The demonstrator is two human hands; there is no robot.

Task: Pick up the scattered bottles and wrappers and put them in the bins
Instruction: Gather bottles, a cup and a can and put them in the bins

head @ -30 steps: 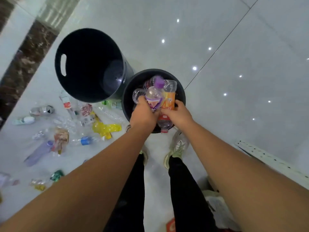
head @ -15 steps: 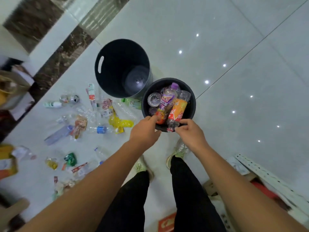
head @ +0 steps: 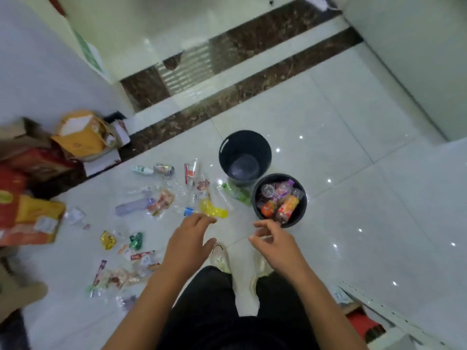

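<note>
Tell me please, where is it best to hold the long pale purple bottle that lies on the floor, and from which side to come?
Probably grip the purple bottle across the middle of its body, coming straight down from above. It lies flat on the floor, long axis roughly left-right, so fingers can close over its narrow width. Its right end touches a wrapper; the middle looks free.

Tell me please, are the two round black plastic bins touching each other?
Cannot tell: in the head view the bottle-filled bin's rim overlaps the empty bin's base.
</note>
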